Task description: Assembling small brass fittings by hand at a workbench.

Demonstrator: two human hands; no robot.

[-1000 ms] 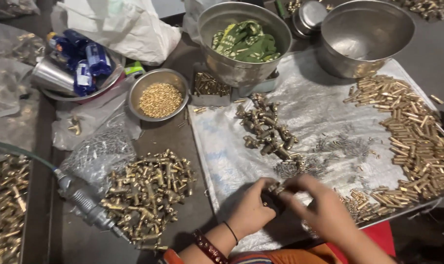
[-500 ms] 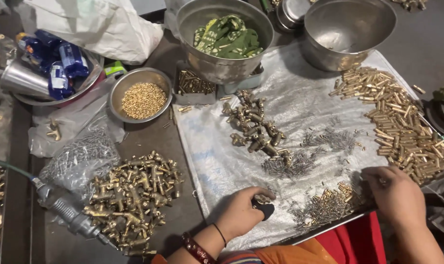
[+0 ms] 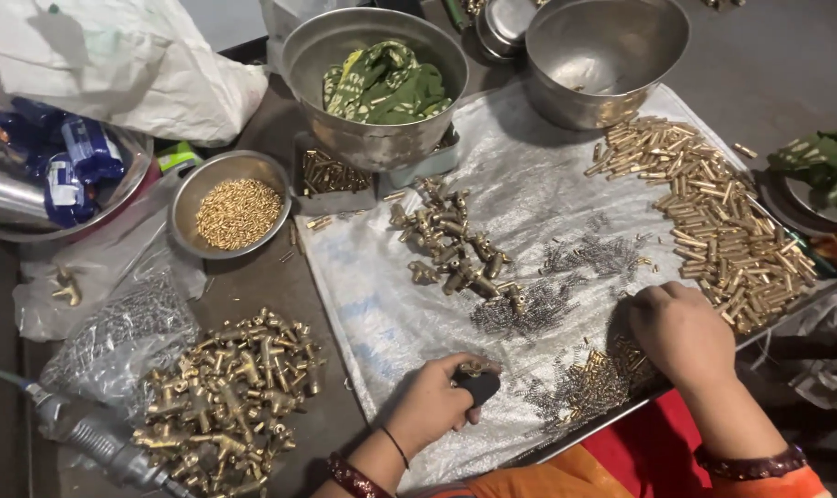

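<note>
Nearest, the left hand point(image 3: 434, 404) rests on the clear plastic sheet point(image 3: 363, 304), its fingers clamped on a small black holder with a brass piece point(image 3: 477, 380) seated on top. To its right the right hand point(image 3: 681, 332) is lowered over a heap of small brass pins point(image 3: 595, 380) at the near edge of the sheet, its fingers curled down into the heap; whether they pinch anything I cannot tell. At near left on the bench point(image 3: 262, 295) lies a pile of brass tee fittings point(image 3: 227, 397), with an air tool point(image 3: 96, 441) beside it. Between the hands and a little farther sit loose steel springs point(image 3: 529, 309), then a smaller cluster of brass fittings point(image 3: 451, 244). At right lies a spread of brass tubes point(image 3: 713, 207). Farther left is a small steel bowl of tiny brass beads point(image 3: 237, 210). Farthest stand a steel bowl holding green cloth point(image 3: 382, 83) and an empty steel bowl point(image 3: 607, 55).
</note>
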